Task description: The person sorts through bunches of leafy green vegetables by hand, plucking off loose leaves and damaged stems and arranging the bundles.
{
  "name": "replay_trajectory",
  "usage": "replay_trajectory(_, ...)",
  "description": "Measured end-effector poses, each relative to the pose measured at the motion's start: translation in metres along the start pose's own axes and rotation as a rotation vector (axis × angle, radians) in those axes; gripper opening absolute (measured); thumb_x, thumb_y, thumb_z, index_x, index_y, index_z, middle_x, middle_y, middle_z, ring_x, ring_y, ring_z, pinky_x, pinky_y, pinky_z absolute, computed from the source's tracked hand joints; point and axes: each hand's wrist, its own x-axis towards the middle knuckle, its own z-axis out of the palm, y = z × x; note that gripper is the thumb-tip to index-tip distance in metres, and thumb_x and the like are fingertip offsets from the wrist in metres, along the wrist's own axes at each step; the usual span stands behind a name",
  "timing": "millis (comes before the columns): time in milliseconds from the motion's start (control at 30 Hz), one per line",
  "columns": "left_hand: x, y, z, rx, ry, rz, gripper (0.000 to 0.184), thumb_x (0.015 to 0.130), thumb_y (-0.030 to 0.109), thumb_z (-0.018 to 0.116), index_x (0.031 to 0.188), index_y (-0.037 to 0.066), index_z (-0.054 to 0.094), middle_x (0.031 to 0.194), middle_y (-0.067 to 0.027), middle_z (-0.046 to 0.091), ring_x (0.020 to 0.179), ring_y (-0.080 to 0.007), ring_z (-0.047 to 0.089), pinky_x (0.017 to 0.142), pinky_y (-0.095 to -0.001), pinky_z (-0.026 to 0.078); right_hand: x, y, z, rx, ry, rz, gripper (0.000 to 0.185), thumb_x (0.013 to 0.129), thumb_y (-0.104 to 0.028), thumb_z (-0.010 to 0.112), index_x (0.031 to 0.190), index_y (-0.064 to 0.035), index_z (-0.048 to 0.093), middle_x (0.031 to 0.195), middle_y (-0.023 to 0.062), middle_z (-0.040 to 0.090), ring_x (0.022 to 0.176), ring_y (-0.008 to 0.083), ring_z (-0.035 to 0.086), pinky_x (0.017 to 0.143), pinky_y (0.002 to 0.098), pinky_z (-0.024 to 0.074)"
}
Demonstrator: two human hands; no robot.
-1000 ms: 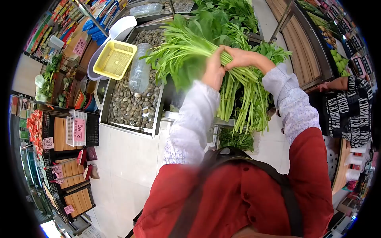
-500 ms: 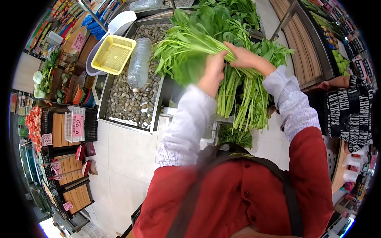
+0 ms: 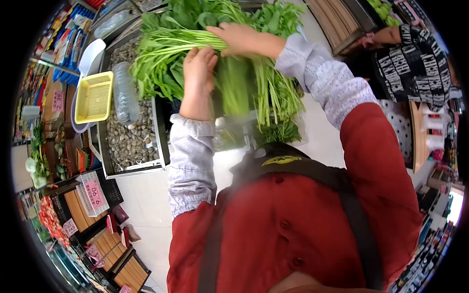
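A bunch of long-stemmed leafy greens that look like water spinach (image 3: 163, 46) lies sideways on a heap of greens, its leaves pointing left. My right hand (image 3: 239, 39) rests over the cut-stem end, fingers stretched out across the stems. Just below and left of it, my left hand (image 3: 199, 73) points upward with its fingers apart, the tips touching the stems' lower edge. More bunches (image 3: 268, 93) hang down at the front of the heap, stems blurred near the middle. Broad dark leaves (image 3: 183, 12) show behind the bunch.
Left of the greens, a metal tray of clams (image 3: 132, 146) holds a clear plastic bottle (image 3: 126, 93). Beside it are a yellow basket (image 3: 95, 97) and a white scoop (image 3: 92, 56). A person in a patterned black top (image 3: 415, 68) is at the right. Produce shelves (image 3: 80, 205) line the lower left.
The bunch has come down onto the heap, stems lying flatter. My left hand has loosened from the stems and dropped below them; my right hand has flattened over them. The view has shifted right.
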Motion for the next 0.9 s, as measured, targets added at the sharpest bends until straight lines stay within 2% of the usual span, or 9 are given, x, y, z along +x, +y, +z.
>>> replay_trajectory(133, -0.007, -0.012, -0.010, 0.033, 0.031, 0.044, 0.059, 0.084, 0.003, 0.057, 0.132, -0.009, 0.024, 0.118, -0.0208, 0.048, 0.106, -0.0333, 0.055, 0.085, -0.0353, 0.050, -0.022, 0.011, -0.012, -0.021, 0.231, -0.069, 0.064, 0.075, -0.029, 0.065, 0.131, -0.0106, 0.040, 0.114, 0.0131, 0.052, 0.103, 0.0289, 0.054, 0.082, 0.0386, 0.0459)
replay_trajectory(200, -0.011, -0.017, -0.017, 0.039, 0.008, 0.047, 0.051, 0.086, 0.004, 0.056, 0.128, -0.009, 0.032, 0.120, -0.0204, 0.047, 0.109, -0.0328, 0.054, 0.087, -0.0347, 0.049, -0.054, 0.018, -0.028, 0.141, 0.449, -0.053, 0.050, 0.077, -0.028, 0.064, 0.120, -0.0069, 0.050, 0.108, 0.0105, 0.057, 0.100, 0.0256, 0.056, 0.081, 0.0364, 0.0468)
replay_trajectory(233, -0.013, -0.019, -0.018, 0.033, 0.008, 0.033, 0.047, 0.085, 0.005, 0.057, 0.126, -0.008, 0.036, 0.117, -0.0171, 0.049, 0.106, -0.0292, 0.056, 0.086, -0.0330, 0.049, -0.075, 0.019, -0.034, 0.287, 0.498, 0.033, 0.032, 0.078, -0.026, 0.062, 0.102, -0.0051, 0.059, 0.091, 0.0089, 0.062, 0.085, 0.0232, 0.060, 0.073, 0.0344, 0.0480)
replay_trajectory(367, -0.014, -0.032, -0.026, 0.047, 0.019, 0.066, 0.039, 0.084, 0.005, 0.058, 0.119, -0.006, 0.043, 0.111, -0.0134, 0.052, 0.097, -0.0251, 0.060, 0.081, -0.0301, 0.051, -0.162, 0.041, 0.003, 0.366, 0.240, 0.445, 0.027, 0.081, -0.032, 0.059, 0.079, -0.0055, 0.062, 0.066, 0.0085, 0.061, 0.061, 0.0227, 0.059, 0.059, 0.0339, 0.0458)
replay_trajectory(533, -0.028, -0.048, -0.014, 0.045, 0.035, 0.050, 0.027, 0.084, 0.004, 0.058, 0.108, -0.004, 0.050, 0.088, -0.0104, 0.060, 0.082, -0.0207, 0.063, 0.073, -0.0278, 0.052, -0.220, 0.025, 0.071, 0.373, 0.052, 0.704, 0.029, 0.077, -0.034, 0.063, 0.078, -0.0054, 0.061, 0.067, 0.0077, 0.061, 0.060, 0.0233, 0.059, 0.058, 0.0351, 0.0456)
replay_trajectory(667, -0.044, -0.081, -0.005, 0.159, -0.087, -0.111, 0.016, 0.086, 0.005, 0.055, 0.101, -0.001, 0.057, 0.085, -0.0105, 0.063, 0.076, -0.0200, 0.064, 0.070, -0.0296, 0.054, -0.229, 0.027, 0.087, 0.502, 0.188, 0.769, 0.024, 0.076, -0.029, 0.066, 0.080, -0.0053, 0.062, 0.066, 0.0065, 0.061, 0.059, 0.0186, 0.057, 0.056, 0.0327, 0.0444)
replay_trajectory(733, -0.056, -0.093, 0.007, 0.308, -0.187, -0.225, 0.019, 0.087, 0.009, 0.055, 0.103, -0.001, 0.059, 0.088, -0.0104, 0.063, 0.078, -0.0189, 0.064, 0.071, -0.0288, 0.054, -0.235, 0.030, 0.078, 0.818, 0.284, 0.812, 0.023, 0.075, -0.026, 0.068, 0.083, -0.0054, 0.063, 0.075, 0.0116, 0.064, 0.070, 0.0232, 0.061, 0.065, 0.0331, 0.0464)
replay_trajectory(800, -0.069, -0.107, 0.023, 0.385, -0.287, -0.306, 0.024, 0.088, 0.013, 0.055, 0.107, -0.001, 0.058, 0.092, -0.0112, 0.064, 0.080, -0.0185, 0.064, 0.071, -0.0285, 0.054, -0.241, 0.040, 0.089, 0.836, 0.360, 0.790, 0.021, 0.075, -0.022, 0.069, 0.083, -0.0032, 0.064, 0.074, 0.0090, 0.064, 0.069, 0.0190, 0.061, 0.064, 0.0294, 0.0466)
replay_trajectory(900, -0.062, -0.149, 0.037, 0.414, -0.399, -0.371, 0.033, 0.090, 0.020, 0.053, 0.116, -0.001, 0.054, 0.096, -0.0098, 0.063, 0.080, -0.0161, 0.062, 0.070, -0.0266, 0.052, -0.246, 0.037, 0.072, 1.269, 0.321, 0.821, 0.018, 0.081, -0.021, 0.066, 0.089, -0.0053, 0.063, 0.072, -0.0016, 0.060, 0.062, 0.0083, 0.053, 0.058, 0.0230, 0.0434)
